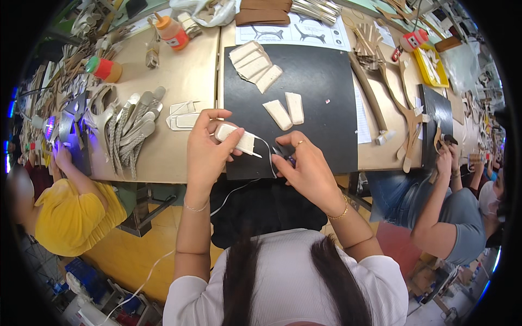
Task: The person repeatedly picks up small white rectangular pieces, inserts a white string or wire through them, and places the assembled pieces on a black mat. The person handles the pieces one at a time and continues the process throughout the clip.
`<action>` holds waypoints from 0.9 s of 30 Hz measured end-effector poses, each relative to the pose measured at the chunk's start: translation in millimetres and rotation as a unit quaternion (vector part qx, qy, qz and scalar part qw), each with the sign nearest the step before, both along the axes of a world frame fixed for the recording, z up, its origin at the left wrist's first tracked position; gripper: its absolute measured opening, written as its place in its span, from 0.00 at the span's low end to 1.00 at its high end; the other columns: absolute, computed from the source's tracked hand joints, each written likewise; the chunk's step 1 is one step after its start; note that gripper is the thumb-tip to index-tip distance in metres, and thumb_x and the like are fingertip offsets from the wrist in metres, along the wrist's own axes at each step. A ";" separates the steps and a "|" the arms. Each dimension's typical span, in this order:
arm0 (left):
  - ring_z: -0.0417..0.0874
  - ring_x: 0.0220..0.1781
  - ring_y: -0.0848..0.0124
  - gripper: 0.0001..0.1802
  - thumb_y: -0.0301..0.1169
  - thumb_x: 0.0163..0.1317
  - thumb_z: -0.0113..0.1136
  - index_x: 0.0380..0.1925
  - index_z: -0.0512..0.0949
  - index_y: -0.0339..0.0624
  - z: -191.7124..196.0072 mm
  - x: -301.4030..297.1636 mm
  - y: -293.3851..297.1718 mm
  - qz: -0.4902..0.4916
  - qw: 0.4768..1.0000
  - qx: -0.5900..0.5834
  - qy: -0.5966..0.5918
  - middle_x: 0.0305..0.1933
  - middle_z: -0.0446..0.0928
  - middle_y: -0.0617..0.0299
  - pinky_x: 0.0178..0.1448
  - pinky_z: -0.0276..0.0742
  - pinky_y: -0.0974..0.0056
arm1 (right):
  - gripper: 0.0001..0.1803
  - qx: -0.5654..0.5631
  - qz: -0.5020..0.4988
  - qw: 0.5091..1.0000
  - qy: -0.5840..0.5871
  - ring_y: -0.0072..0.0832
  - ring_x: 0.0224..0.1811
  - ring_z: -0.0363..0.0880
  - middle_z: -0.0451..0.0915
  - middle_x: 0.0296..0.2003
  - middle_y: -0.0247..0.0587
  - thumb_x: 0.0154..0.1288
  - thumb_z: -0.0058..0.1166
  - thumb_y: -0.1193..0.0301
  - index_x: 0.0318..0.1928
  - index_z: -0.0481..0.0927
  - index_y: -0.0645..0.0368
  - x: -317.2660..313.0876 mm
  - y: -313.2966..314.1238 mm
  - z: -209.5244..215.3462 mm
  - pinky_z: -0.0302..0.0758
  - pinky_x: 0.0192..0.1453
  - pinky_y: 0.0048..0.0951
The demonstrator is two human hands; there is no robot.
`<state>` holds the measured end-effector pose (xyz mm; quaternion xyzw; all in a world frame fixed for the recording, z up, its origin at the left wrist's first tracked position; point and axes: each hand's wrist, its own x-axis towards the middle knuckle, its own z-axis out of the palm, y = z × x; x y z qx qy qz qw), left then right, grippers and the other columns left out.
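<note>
Your left hand point(211, 149) had its fingers clamped on a cream, oblong padded piece point(242, 140), above the near left of the flat black mat point(323, 81). Your right hand point(308, 167) had its fingers closed around a small purple-handled tool point(292, 161), beside a thin white cord point(266, 143).

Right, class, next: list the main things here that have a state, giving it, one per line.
Left hand: closed around a pale pad
Right hand: gripping a small dark tool, open or shut unclear
White strip: slack, curved
Upper pads: overlapping on the black mat
Lower two pads: lying flat
Green-lidded jar: lid on
Yellow tray: holding pale pieces
</note>
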<state>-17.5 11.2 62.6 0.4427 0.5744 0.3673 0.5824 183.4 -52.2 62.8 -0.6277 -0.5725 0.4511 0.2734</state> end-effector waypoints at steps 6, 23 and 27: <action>0.84 0.24 0.76 0.22 0.21 0.63 0.71 0.54 0.72 0.34 3.2 1.4 -5.5 -0.004 1.000 0.023 0.003 0.40 0.84 0.56 0.23 0.74 0.75 | 0.13 0.019 -0.005 1.000 0.021 0.42 0.32 0.85 0.81 0.46 0.55 0.68 0.63 0.76 0.47 0.75 0.69 -11.8 8.3 8.2 0.82 0.40 0.38; 0.84 0.27 0.77 0.21 0.22 0.64 0.71 0.54 0.73 0.35 -2.4 -3.8 -10.2 0.022 0.998 0.053 -0.029 0.41 0.84 0.57 0.28 0.76 0.75 | 0.14 -0.004 -0.026 0.999 0.035 0.21 0.20 0.83 0.85 0.35 0.44 0.70 0.63 0.75 0.51 0.78 0.69 0.3 16.7 -7.1 0.74 0.20 0.23; 0.80 0.25 0.79 0.20 0.23 0.64 0.71 0.53 0.74 0.34 -14.6 -38.3 7.7 0.086 0.988 0.118 0.044 0.40 0.84 0.57 0.26 0.72 0.75 | 0.15 -0.034 -0.111 0.989 0.091 0.14 0.17 0.76 0.83 0.34 0.38 0.68 0.66 0.74 0.49 0.76 0.67 17.5 15.2 -8.7 0.69 0.16 0.20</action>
